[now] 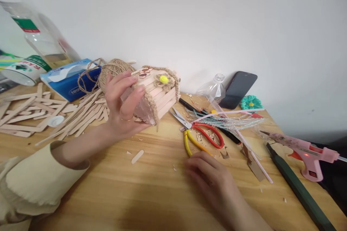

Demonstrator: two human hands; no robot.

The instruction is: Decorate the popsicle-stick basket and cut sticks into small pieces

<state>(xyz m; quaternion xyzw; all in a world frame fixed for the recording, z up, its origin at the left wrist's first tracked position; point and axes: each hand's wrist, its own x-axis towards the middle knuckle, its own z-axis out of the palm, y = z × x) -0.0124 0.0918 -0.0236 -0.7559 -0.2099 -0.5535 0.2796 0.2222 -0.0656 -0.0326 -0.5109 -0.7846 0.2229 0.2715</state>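
Observation:
My left hand [123,104] grips a small container [164,97] faced with wooden craft sticks, raised above the table and tilted. Clear plastic shows at its near end, and braided twine runs round the edges. On its side sit a twine flower [163,79] with a yellow centre and a reddish-brown decoration [145,72]. My right hand [210,177] is low over the table with fingers curled and slightly blurred; whatever they may hold is hidden. Just beyond it lie yellow handles [193,140] and red-handled scissors [207,131]. A short stick piece [137,156] lies between my hands.
Loose craft sticks [27,112], a twine ball [114,72], a blue tissue pack [76,79] and a bottle [40,32] stand left. On the right are a pink glue gun [309,151] with a red light, a dark green tool [298,187], a phone [240,90] and glittery strands [225,120].

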